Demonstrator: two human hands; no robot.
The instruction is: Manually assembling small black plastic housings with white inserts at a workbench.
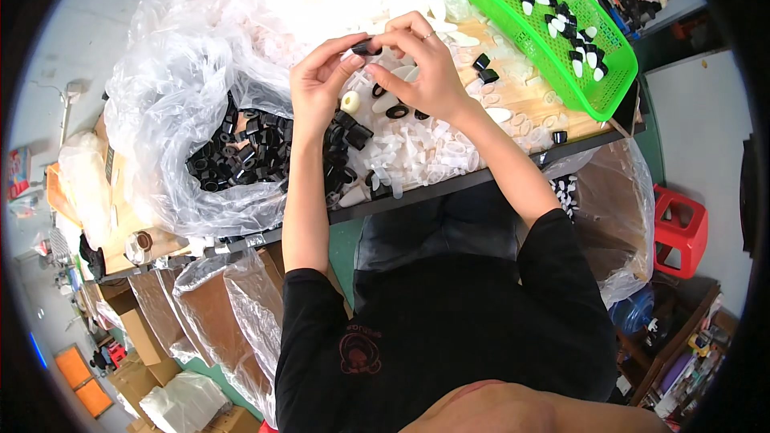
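Note:
Above the table, a small black-and-white plastic piece [361,47] is pinched between the fingertips of both hands. My left hand [319,80] is closed on its white end from the left. My right hand [425,72], with a ring on one finger, grips the black part from the right; its fingertips partly cover the piece. Under the hands lie black oval rings [397,111], a cream-coloured round part [350,101] and a heap of small translucent plastic parts [425,152]. Left of my left forearm, many black caps [249,152] spill from a clear plastic bag [152,112].
A green perforated basket [521,32] at the far right holds several black-and-white pieces [589,54]. Two black caps [485,68] lie beside it. White parts are heaped at the back. The table's dark front edge [401,202] runs before me; a red stool [680,228] stands at right.

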